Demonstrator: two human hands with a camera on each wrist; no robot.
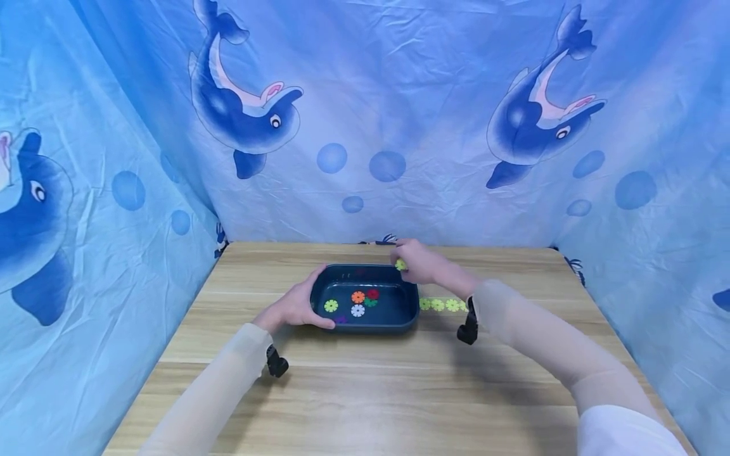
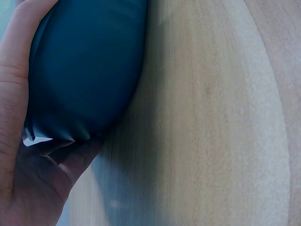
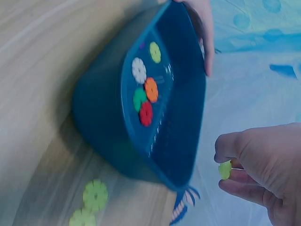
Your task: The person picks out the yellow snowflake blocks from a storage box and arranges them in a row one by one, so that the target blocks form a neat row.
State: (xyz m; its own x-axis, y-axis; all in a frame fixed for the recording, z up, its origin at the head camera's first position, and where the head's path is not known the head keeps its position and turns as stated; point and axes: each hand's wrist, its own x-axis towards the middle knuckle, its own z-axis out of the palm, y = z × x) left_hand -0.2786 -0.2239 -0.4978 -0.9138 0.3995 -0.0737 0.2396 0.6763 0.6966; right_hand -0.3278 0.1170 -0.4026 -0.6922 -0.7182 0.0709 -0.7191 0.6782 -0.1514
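Note:
A dark blue rectangular basin [image 1: 373,328] stands near the back of the table. My left hand [image 1: 298,303] grips its left end, thumb along the front rim; the left wrist view shows that thumb [image 2: 13,94] against the basin's wall. Above the basin's right back corner, my right hand [image 1: 419,261] pinches a yellow-green flower-shaped disc [image 3: 225,170] between thumb and fingertips. Inside the basin lie several such discs: a yellow-green one [image 1: 331,306], an orange one [image 1: 357,297], a red one [image 1: 372,294], a green one [image 1: 371,303], a white one [image 1: 357,310] and a purple one [image 1: 340,320].
A row of yellow-green flower discs [image 1: 437,304] lies on the wooden table [image 1: 365,392] right of the basin, partly behind the right forearm. Blue curtains [image 1: 365,114] with printed dolphins hang behind and at both sides. Each wrist carries a small black camera [image 1: 277,363].

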